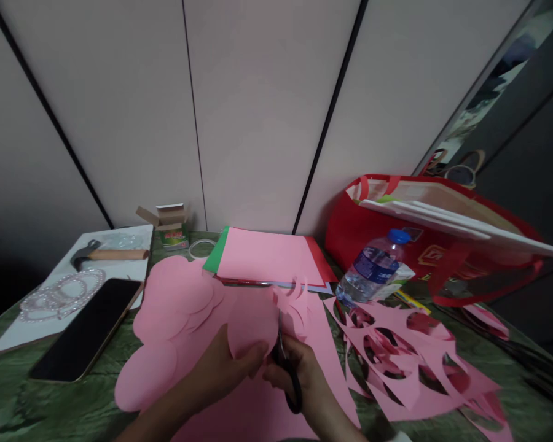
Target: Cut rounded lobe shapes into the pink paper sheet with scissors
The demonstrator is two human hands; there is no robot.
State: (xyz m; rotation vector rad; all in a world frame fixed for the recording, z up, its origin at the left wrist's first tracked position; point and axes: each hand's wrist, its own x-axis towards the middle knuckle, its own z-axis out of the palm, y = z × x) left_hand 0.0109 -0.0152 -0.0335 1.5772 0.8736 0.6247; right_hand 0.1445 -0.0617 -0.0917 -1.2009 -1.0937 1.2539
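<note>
A rounded pink paper piece (252, 320) is pinched in my left hand (228, 362), thumb on top and fingers behind. My right hand (299, 368) is closed round the black handles of a pair of scissors (286, 374). The blades point away from me and lie along the right edge of the paper piece. Thin curled pink offcuts (297, 294) stand just beyond the blades. Under both hands lies a large pink sheet (329, 362). To the left, cut pink ovals (175, 301) overlap in a heap.
Pink paper scraps with holes (410, 356) lie right. Behind them stand a water bottle (371, 270) and a red bag (350, 221). Coloured sheets (267, 255) lie at the back. Leftward are a phone (87, 328), a hammer (115, 254), beaded strands (64, 294) and a small open box (172, 230).
</note>
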